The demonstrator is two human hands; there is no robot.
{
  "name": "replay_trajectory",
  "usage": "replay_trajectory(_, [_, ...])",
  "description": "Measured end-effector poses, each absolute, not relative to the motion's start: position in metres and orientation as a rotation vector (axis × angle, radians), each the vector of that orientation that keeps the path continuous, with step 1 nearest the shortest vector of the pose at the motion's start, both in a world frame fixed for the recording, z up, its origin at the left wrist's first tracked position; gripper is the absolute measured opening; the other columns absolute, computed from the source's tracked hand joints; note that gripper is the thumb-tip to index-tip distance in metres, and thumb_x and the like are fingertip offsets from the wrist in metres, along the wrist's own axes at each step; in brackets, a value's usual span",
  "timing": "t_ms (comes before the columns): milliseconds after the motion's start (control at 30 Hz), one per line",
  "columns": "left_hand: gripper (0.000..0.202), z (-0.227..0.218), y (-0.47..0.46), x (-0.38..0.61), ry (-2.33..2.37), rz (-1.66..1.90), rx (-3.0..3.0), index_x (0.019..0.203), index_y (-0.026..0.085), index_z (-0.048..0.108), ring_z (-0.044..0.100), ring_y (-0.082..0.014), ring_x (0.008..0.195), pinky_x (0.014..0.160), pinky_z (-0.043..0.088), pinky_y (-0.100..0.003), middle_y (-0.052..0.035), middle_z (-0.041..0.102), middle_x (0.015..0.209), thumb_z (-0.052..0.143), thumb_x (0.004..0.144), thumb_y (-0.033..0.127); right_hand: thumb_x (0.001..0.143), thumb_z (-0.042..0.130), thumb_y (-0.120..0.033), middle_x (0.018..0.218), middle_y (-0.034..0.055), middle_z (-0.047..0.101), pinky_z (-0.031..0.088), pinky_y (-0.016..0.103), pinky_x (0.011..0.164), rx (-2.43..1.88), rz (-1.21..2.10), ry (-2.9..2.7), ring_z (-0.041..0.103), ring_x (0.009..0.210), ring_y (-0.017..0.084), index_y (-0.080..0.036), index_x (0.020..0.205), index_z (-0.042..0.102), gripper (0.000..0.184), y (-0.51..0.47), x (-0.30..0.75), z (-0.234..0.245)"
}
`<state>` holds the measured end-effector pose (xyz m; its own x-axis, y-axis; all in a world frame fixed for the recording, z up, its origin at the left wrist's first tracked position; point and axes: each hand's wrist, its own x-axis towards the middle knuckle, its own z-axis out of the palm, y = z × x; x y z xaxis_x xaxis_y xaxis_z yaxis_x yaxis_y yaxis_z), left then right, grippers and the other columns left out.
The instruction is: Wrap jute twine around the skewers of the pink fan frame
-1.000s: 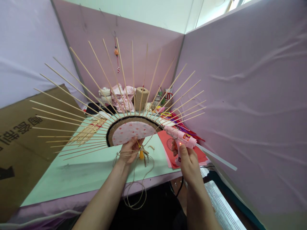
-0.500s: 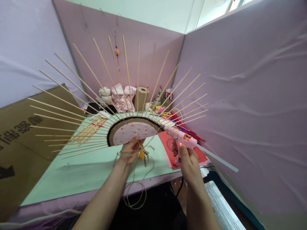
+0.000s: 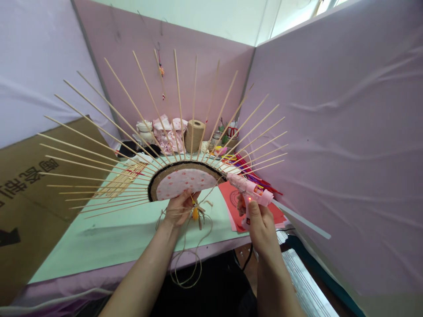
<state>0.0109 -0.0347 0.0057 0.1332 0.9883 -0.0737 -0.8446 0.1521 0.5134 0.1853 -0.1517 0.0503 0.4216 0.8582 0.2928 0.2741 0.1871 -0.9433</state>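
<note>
My left hand [image 3: 179,207] grips the lower edge of a half-round fan-like piece [image 3: 185,181], raised above the table. White fabric with pink dots covers its middle, a brown band and black rim run around it, and thin wooden sticks [image 3: 177,88] radiate from the rim. A yellow tassel [image 3: 195,213] and a loose loop of twine [image 3: 187,259] hang by my left fingers. My right hand [image 3: 261,224] is closed around the handle of a pink glue gun [image 3: 251,188], its nozzle at the right end of the rim. A clear glue stick [image 3: 307,220] protrudes from its back.
Red paper sheets [image 3: 231,211] lie on the green tabletop [image 3: 119,246]. A bundle of sticks [image 3: 124,180] rests at left. Behind are a twine spool [image 3: 194,136], dotted cloth [image 3: 168,134], a white jar [image 3: 144,132] and pipe cleaners [image 3: 261,180]. Cardboard [image 3: 39,189] stands at left.
The sticks at the top of the half-round piece have shifted slightly to the right. Both hands keep their holds, and the glue gun nozzle stays at the rim's right end.
</note>
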Motion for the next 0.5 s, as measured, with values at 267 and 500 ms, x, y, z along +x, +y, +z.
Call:
replay_trajectory(267, [0.037,0.0030,-0.0344,0.0115,0.461,1.377,0.430,0.083,0.019,0.069,0.070,-0.0154,0.077,0.086,0.057,-0.033,0.0010,0.073,0.075,0.087,0.052,0.010,0.090,0.040,-0.065,0.073,0.0028,0.059,0.042,0.025,0.056,-1.360,0.563,-1.123,0.052,0.063,0.013,-0.018,0.083,0.061,0.052,-0.1531,0.1855,0.0516])
replay_trajectory(500, [0.033,0.0019,-0.0338,0.0106,0.471,1.369,0.436,0.078,0.016,0.068,0.070,-0.0159,0.078,0.090,0.056,-0.035,-0.0011,0.073,0.076,0.088,0.051,0.011,0.091,0.040,-0.064,0.075,0.0035,0.060,0.042,0.025,0.056,-1.361,0.539,-1.129,0.052,0.064,0.014,-0.017,0.082,0.060,0.051,-0.1522,0.1848,0.0524])
